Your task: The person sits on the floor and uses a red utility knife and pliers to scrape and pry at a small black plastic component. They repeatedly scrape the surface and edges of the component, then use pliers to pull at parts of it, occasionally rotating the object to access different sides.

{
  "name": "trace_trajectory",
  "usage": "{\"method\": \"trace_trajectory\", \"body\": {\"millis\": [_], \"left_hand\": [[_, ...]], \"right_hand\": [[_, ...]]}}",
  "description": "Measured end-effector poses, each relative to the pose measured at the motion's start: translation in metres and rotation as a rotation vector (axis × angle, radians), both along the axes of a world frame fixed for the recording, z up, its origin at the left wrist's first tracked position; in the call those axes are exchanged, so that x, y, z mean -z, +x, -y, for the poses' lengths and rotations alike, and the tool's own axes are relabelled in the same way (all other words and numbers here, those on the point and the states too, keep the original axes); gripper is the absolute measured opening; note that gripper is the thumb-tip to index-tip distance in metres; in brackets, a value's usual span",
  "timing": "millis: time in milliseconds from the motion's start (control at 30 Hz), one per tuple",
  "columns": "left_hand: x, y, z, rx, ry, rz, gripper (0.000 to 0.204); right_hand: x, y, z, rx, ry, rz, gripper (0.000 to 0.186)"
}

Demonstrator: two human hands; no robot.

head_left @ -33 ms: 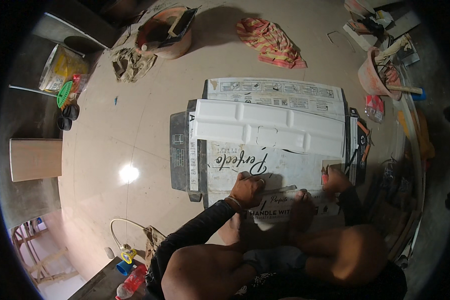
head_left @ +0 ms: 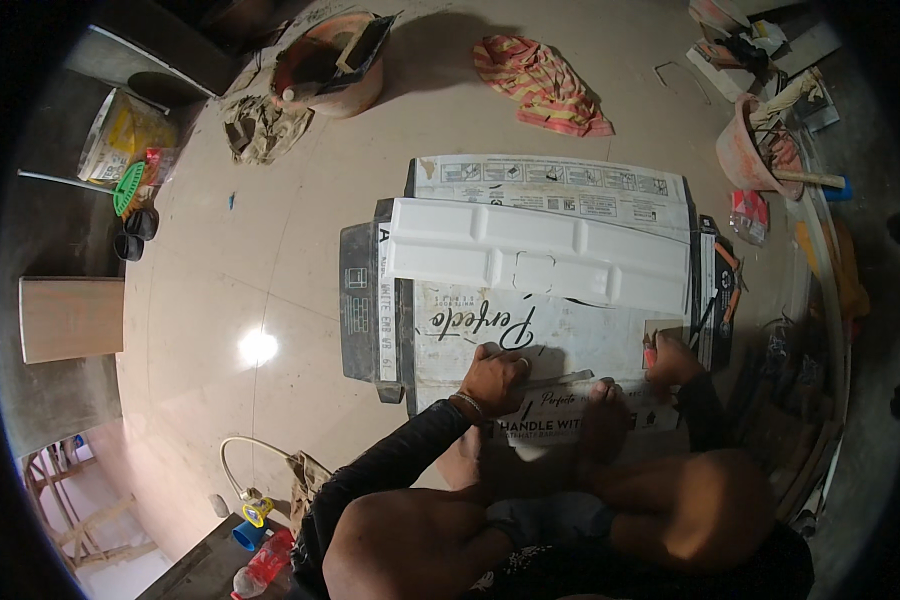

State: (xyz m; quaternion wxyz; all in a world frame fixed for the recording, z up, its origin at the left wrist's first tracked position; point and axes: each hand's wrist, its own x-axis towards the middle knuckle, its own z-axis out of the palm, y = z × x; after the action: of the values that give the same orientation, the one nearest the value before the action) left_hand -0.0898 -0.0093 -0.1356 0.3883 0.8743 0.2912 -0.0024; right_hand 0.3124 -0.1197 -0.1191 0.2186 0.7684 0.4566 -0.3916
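My left hand [head_left: 495, 378] is closed near the front of a flattened cardboard box [head_left: 450, 370]. From its fingers a thin grey strip [head_left: 570, 378] reaches right toward my foot. My right hand [head_left: 675, 360] is closed at the box's right side, around a small red and dark tool [head_left: 650, 354] whose kind is mostly hidden by the fingers. Beyond both hands, a white embossed tile [head_left: 450, 245] lies on the cardboard, a dark rectangular outline marked on it. Neither hand touches the tile.
Orange-handled pliers [head_left: 736, 285] lie at the box's right edge. A striped cloth [head_left: 545, 85] and a mortar-stained bucket [head_left: 355, 100] are on the far floor. Another bucket [head_left: 745, 150] with tools stands far right. At lower left are a red bottle [head_left: 265, 565] and a blue cup [head_left: 248, 536].
The grey strip has tilted slightly in my left hand. Otherwise the two moments look the same.
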Motion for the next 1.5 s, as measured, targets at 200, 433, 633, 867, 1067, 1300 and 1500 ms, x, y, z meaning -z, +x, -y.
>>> {"method": "trace_trajectory", "body": {"millis": [200,433,633,867,1067,1300,1500], "left_hand": [[0.002,0.000,0.000,-0.019,-0.005,0.083,0.026],[0.002,0.000,-0.001,-0.023,0.021,0.086,0.022],[0.002,0.000,-0.002,-0.013,0.038,0.078,0.021],[0.003,0.001,-0.001,-0.018,0.015,0.069,0.022],[0.007,0.000,-0.001,0.004,-0.022,0.021,0.030],[0.008,0.000,-0.001,0.021,-0.034,-0.048,0.039],[0.006,0.000,-0.003,0.034,-0.056,-0.071,0.033]], "right_hand": [[-0.003,-0.002,-0.003,-0.021,-0.009,-0.006,0.070],[-0.008,-0.005,-0.005,0.012,-0.026,0.013,0.067],[-0.008,-0.004,-0.004,0.006,0.008,-0.010,0.077],[-0.018,-0.009,-0.013,0.023,-0.082,-0.011,0.092],[-0.019,-0.011,-0.011,0.014,-0.034,0.001,0.084],[-0.015,-0.010,-0.011,0.006,-0.062,0.004,0.074],[-0.018,-0.012,-0.010,0.000,-0.022,0.027,0.071]]}}
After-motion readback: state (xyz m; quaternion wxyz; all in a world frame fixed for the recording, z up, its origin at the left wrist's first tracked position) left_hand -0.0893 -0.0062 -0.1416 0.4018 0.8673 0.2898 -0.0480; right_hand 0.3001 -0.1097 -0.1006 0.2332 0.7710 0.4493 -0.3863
